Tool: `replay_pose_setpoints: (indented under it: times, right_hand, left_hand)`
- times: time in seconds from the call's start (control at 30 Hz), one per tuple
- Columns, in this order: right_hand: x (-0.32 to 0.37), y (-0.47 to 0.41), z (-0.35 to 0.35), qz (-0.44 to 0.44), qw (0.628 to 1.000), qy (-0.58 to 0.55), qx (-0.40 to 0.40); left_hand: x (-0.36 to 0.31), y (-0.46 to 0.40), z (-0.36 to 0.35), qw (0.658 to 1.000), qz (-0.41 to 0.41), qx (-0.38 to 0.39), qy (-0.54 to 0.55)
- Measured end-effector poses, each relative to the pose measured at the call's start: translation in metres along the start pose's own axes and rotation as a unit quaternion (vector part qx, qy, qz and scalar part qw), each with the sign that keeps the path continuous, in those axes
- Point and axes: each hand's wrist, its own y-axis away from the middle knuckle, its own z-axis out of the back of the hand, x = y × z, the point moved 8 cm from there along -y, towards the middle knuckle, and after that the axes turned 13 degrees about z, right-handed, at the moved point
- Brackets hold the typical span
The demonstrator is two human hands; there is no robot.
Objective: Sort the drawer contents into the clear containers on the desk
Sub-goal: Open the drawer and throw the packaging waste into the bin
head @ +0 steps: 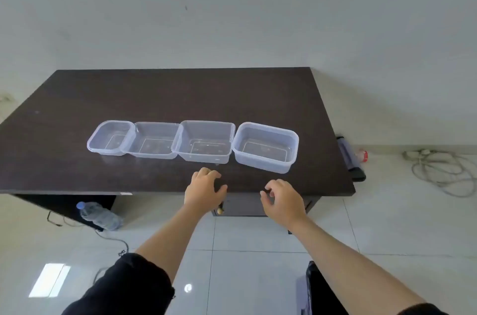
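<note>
Several clear plastic containers stand in a row on the dark desk (180,93): a small one at the left (109,137), two in the middle (152,140) (206,140), one at the right (265,147). All look empty. Under the desk's front edge sits the drawer front (245,205) with a small round knob (220,210), shut. My left hand (205,189) rests on the desk edge just above the knob, fingers curled, holding nothing. My right hand (282,198) hovers in front of the drawer, fingers loosely apart, empty. The drawer's contents are hidden.
A plastic water bottle (99,215) lies under the desk at the left, with cables on the tiled floor. A dark object (351,157) leans at the desk's right end, next to a red can (362,155) and coiled cable (444,170). A dark chair part (322,289) is near my right arm.
</note>
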Motion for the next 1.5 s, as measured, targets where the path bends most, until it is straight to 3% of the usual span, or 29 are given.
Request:
replay_pose_setpoints:
  times: [0.2, 0.4, 0.7, 0.9, 1.2, 1.5]
  right_hand:
    - [-0.027, 0.036, -0.051, -0.091, 0.995, -0.029, -0.010]
    - [-0.042, 0.042, -0.085, -0.218, 0.968, -0.097, -0.074]
    - [-0.057, 0.027, -0.113, -0.317, 0.913, -0.169, -0.195]
    - [-0.069, 0.023, -0.120, -0.323, 0.897, -0.177, -0.246]
    - [-0.077, 0.025, -0.120, -0.363, 0.825, -0.291, -0.321]
    - [-0.077, 0.028, -0.116, -0.346, 0.831, -0.307, -0.308]
  left_hand:
    - [0.024, -0.011, -0.030, 0.999, 0.010, 0.033, 0.011]
    - [0.034, -0.015, -0.032, 0.994, 0.009, -0.038, 0.102]
    - [0.043, -0.017, -0.044, 0.985, -0.023, -0.092, 0.144]
    - [0.045, -0.019, -0.043, 0.985, -0.040, -0.115, 0.126]
    - [0.044, -0.016, -0.045, 0.985, -0.040, -0.125, 0.113]
    - [0.044, -0.011, -0.049, 0.983, -0.026, -0.127, 0.132]
